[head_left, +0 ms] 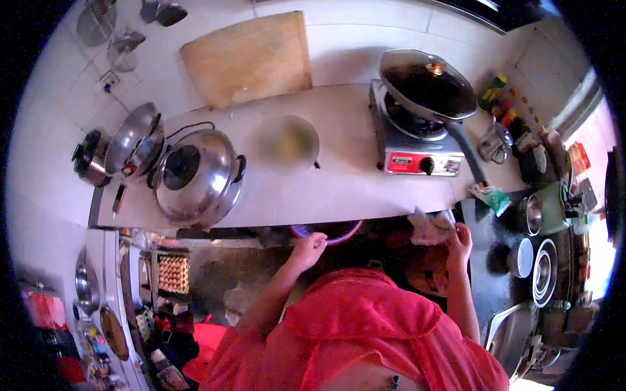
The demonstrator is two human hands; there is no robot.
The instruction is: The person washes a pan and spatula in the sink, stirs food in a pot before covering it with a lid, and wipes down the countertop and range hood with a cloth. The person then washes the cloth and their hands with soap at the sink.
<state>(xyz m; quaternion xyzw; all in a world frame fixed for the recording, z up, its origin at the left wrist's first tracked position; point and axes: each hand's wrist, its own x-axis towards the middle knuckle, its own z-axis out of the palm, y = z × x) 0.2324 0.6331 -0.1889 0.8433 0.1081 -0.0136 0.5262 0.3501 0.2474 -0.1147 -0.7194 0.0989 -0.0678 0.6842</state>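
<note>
My right hand [460, 240] is closed on a crumpled pale cloth [430, 228] at the counter's front edge, below the gas stove. Lower centre, my left hand [313, 246] has its fingers drawn together; whether anything is between them I cannot make out. Just beyond it, partly under the counter edge, shows a basin [355, 229] with a purple and red rim. On the counter ahead lies a blurred round dish [306, 140] with something yellowish in it.
A lidded pan [427, 85] sits on the gas stove [407, 153], its handle reaching toward a green packet [490, 197]. Left stands a large lidded steel pot [212, 182]. A cutting board [251, 62] leans on the wall. A tray of eggs [173, 274] is lower left. Bowls [520, 257] stand right.
</note>
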